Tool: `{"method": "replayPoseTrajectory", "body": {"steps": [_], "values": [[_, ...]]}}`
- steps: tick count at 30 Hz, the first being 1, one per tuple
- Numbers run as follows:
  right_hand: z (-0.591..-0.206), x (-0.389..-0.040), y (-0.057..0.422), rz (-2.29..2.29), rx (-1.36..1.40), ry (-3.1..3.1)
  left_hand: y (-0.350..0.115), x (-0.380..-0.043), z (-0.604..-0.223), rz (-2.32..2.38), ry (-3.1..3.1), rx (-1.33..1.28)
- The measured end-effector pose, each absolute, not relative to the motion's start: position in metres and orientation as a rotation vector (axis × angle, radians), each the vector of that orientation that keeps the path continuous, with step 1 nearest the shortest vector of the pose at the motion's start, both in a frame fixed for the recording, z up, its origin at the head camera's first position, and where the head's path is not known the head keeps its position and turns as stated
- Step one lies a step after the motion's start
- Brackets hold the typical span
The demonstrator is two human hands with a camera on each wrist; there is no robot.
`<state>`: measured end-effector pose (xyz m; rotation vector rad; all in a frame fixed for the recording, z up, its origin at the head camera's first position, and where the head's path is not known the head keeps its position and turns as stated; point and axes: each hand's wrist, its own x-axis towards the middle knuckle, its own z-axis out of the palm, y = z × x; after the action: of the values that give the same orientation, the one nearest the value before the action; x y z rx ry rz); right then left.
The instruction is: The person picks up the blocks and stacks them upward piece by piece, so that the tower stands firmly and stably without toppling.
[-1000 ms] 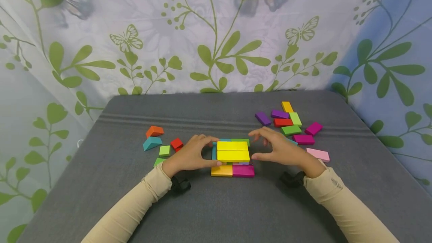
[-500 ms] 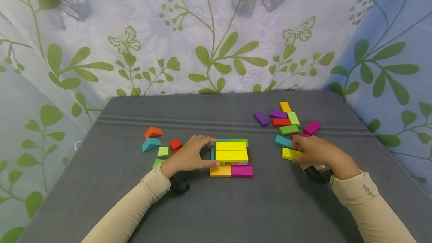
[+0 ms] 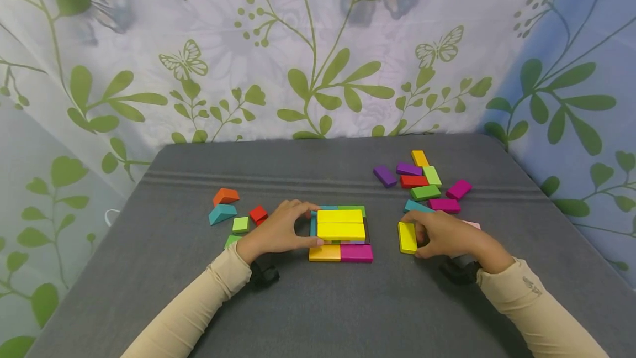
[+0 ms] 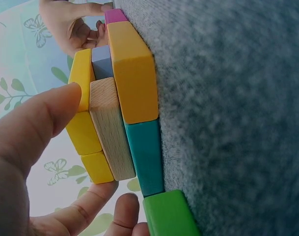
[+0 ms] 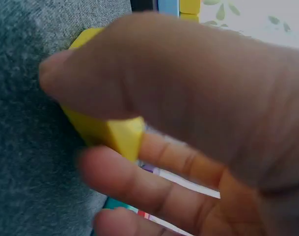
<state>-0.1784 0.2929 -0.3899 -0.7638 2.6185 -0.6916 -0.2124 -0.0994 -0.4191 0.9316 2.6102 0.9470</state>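
Observation:
My left hand (image 3: 280,231) steadies the left end of a low stack of coloured wooden blocks, thumb and index finger pinching across two yellow blocks (image 3: 340,231) lying side by side on top. Beneath them, the left wrist view shows a plain wood block (image 4: 112,132), an orange block (image 4: 134,73) and a teal block (image 4: 145,157). An orange-yellow and a magenta block (image 3: 356,253) form the stack's front edge. To the right of the stack, my right hand (image 3: 449,233) grips another yellow block (image 3: 407,238) between thumb and fingers, its long side turned front to back, low over the grey cloth.
Behind the right hand lie loose blocks, among them teal, magenta (image 3: 444,205), green (image 3: 425,192), red and purple (image 3: 385,175). A pink block is partly hidden by that hand. Left of the stack are orange (image 3: 226,196) and teal (image 3: 222,214) arched pieces and small green and red blocks.
My right hand went from beside the stack out to the right, took hold of a yellow block, turned it and brought it leftward. The left hand has stayed on the stack.

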Motion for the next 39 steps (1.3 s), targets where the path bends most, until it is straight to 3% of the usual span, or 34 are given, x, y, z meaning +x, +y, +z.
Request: {"method": "replayPoseTrajectory", "body": {"steps": [11,27,39], "values": [[-0.379,-0.191,0.259,-0.834,-0.866,2.747,-0.1,-0.213,-0.42,0.954,2.607,0.944],[-0.398,-0.213,0.196,-0.964,-1.06,2.641,-0.099,-0.214,-0.42,0.961,2.606,0.946],[-0.399,-0.214,0.178,-0.964,-1.038,2.627,-0.1,-0.214,-0.417,0.958,2.609,0.96]]}}
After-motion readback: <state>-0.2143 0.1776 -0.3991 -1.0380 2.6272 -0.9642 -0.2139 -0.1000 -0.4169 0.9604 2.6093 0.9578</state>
